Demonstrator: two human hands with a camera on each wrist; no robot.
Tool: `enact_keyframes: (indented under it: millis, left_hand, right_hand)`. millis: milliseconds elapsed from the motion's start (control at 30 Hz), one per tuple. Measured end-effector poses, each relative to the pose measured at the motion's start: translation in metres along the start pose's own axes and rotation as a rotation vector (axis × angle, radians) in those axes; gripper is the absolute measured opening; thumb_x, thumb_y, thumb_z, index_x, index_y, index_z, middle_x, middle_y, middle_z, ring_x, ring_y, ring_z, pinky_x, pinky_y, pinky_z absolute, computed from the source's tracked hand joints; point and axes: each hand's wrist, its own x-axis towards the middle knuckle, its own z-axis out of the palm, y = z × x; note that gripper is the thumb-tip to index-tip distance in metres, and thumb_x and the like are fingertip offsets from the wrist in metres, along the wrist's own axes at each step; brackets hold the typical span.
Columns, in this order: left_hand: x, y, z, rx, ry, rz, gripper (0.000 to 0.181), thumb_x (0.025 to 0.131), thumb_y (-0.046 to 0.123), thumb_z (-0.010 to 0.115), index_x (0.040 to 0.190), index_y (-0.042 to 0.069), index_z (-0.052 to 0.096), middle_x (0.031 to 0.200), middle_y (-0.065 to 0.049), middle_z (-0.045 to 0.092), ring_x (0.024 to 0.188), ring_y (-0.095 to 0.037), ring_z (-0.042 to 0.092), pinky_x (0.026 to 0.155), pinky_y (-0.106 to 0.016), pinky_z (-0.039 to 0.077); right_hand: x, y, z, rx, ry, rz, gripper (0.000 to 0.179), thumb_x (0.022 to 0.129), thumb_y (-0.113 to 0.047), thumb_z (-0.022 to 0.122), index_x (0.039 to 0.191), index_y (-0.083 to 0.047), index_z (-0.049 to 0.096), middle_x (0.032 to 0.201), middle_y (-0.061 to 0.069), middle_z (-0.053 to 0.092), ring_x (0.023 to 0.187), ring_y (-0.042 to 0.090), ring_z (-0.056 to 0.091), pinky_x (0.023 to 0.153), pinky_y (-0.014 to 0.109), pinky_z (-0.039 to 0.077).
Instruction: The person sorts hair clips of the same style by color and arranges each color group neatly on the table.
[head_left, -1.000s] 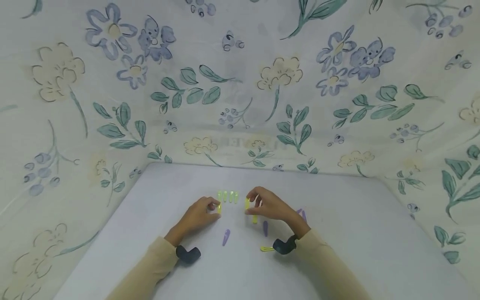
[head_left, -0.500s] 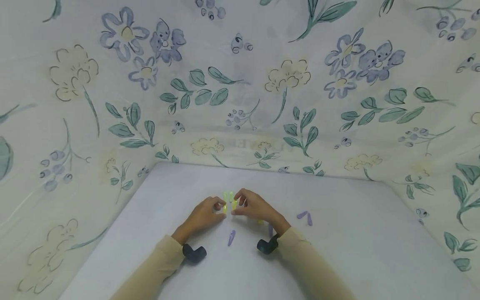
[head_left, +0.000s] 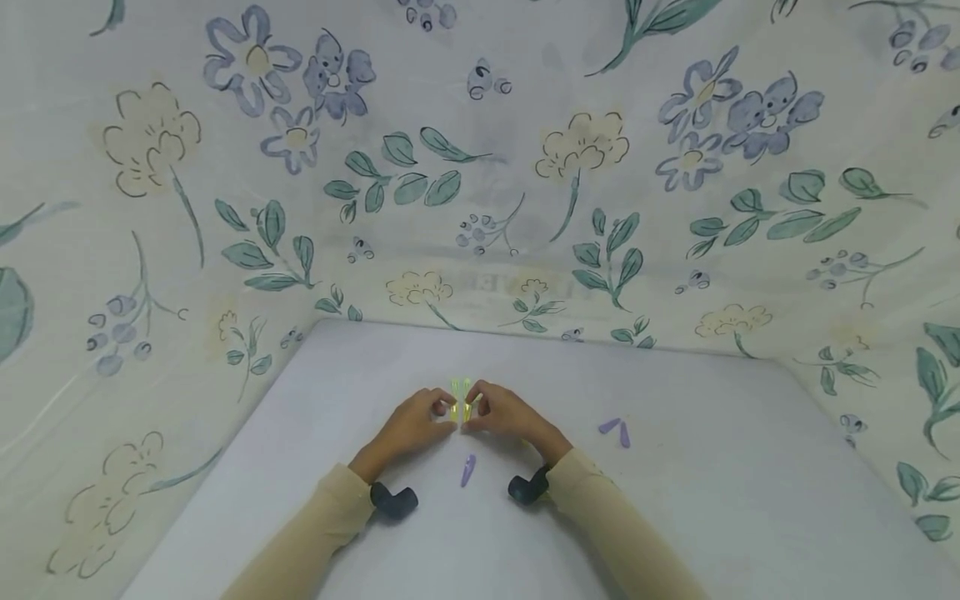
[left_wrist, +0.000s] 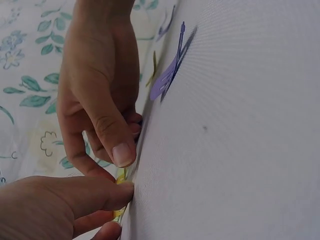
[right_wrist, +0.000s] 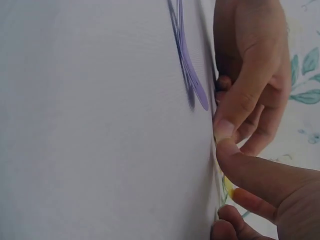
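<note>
Both hands meet over the white table, thumbs close together. My left hand (head_left: 420, 415) holds a yellow snap hair clip (head_left: 453, 411) between thumb and forefinger. Facing it, my right hand (head_left: 504, 412) pinches another yellow hair clip (head_left: 468, 411), side by side with the first. Pale green hair clips (head_left: 455, 386) stand in a row just behind them, partly covered by the fingers. In the left wrist view a bit of yellow clip (left_wrist: 120, 212) shows beneath the fingers; in the right wrist view, a yellow sliver (right_wrist: 228, 186) does.
A purple hair clip (head_left: 468, 471) lies in front of the hands. Two more purple clips (head_left: 619, 431) lie to the right. Other clips near the right wrist are mostly hidden by it. A floral cloth (head_left: 480, 200) rises behind the table (head_left: 675, 500).
My right hand has moved left with its yellow clip, up beside the clip at my left hand. The left hand has barely moved. The head view has shifted slightly.
</note>
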Motion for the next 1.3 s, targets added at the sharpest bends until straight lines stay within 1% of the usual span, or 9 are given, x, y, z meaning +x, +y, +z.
enact_keyframes:
  millis: [133,333,433,567,733,833,1133,1300]
  left_hand:
    - [0.0004,0.0001,-0.0007,0.011,0.012,0.002,0.040,0.085,0.025,0.079,0.122,0.017,0.065,0.097,0.001,0.062,0.084,-0.014,0.057,0.079,-0.037,0.048]
    - [-0.0003,0.0020,-0.0023,-0.001,0.024,0.011,0.041,0.085,0.022,0.079,0.122,0.016,0.064,0.097,0.000,0.062,0.082,-0.015,0.056,0.077,-0.037,0.047]
    - [-0.0013,0.0019,-0.0009,-0.004,0.032,0.026,0.040,0.085,0.021,0.079,0.122,0.015,0.064,0.095,0.000,0.062,0.082,-0.015,0.056,0.077,-0.037,0.047]
    - [-0.0030,0.0006,0.0027,-0.004,0.026,0.053,0.040,0.085,0.021,0.079,0.121,0.015,0.064,0.095,0.000,0.062,0.083,-0.015,0.058,0.078,-0.037,0.048]
    - [-0.0029,-0.0016,0.0057,0.001,0.024,0.023,0.040,0.085,0.023,0.078,0.122,0.017,0.065,0.094,0.001,0.062,0.083,-0.014,0.057,0.078,-0.037,0.048]
    - [-0.0023,-0.0017,0.0047,0.005,0.024,0.009,0.040,0.085,0.023,0.078,0.122,0.017,0.065,0.095,0.001,0.062,0.083,-0.014,0.057,0.079,-0.037,0.048]
    - [-0.0024,-0.0045,0.0049,0.010,0.031,0.033,0.040,0.084,0.022,0.078,0.122,0.016,0.065,0.095,0.001,0.063,0.084,-0.015,0.058,0.079,-0.038,0.048]
    - [-0.0015,-0.0008,0.0033,-0.001,0.025,0.006,0.041,0.084,0.023,0.078,0.122,0.017,0.065,0.096,0.001,0.063,0.085,-0.015,0.058,0.080,-0.038,0.048]
  right_hand:
    - [0.0016,-0.0028,-0.0001,-0.022,-0.002,0.009,0.045,0.083,-0.026,0.082,0.119,-0.013,0.059,0.085,0.000,0.058,0.072,0.012,0.052,0.063,0.024,0.044]
    - [0.0008,-0.0071,-0.0017,-0.039,-0.001,0.021,0.046,0.083,-0.026,0.082,0.120,-0.012,0.059,0.087,0.001,0.058,0.075,0.013,0.053,0.066,0.025,0.045]
    - [-0.0002,-0.0070,-0.0022,-0.041,-0.005,0.029,0.047,0.083,-0.026,0.082,0.121,-0.011,0.059,0.088,0.002,0.059,0.076,0.014,0.053,0.067,0.026,0.045]
    - [-0.0027,-0.0047,-0.0010,-0.039,-0.013,0.050,0.047,0.083,-0.026,0.082,0.121,-0.011,0.059,0.089,0.002,0.058,0.078,0.015,0.053,0.068,0.027,0.045]
    - [-0.0032,-0.0021,0.0013,-0.028,-0.018,0.049,0.046,0.083,-0.027,0.082,0.121,-0.011,0.060,0.090,0.002,0.058,0.079,0.015,0.053,0.070,0.028,0.045]
    - [-0.0025,-0.0029,0.0012,-0.031,-0.017,0.046,0.047,0.083,-0.027,0.082,0.121,-0.012,0.059,0.090,0.001,0.058,0.079,0.015,0.053,0.070,0.028,0.045]
    - [0.0010,0.0005,0.0028,-0.026,-0.028,0.041,0.048,0.082,-0.026,0.083,0.122,-0.011,0.060,0.090,0.001,0.058,0.078,0.014,0.053,0.069,0.027,0.045]
    - [-0.0048,-0.0021,-0.0048,-0.008,-0.045,0.015,0.052,0.084,-0.027,0.081,0.127,-0.012,0.056,0.092,0.001,0.061,0.080,0.014,0.057,0.070,0.027,0.048]
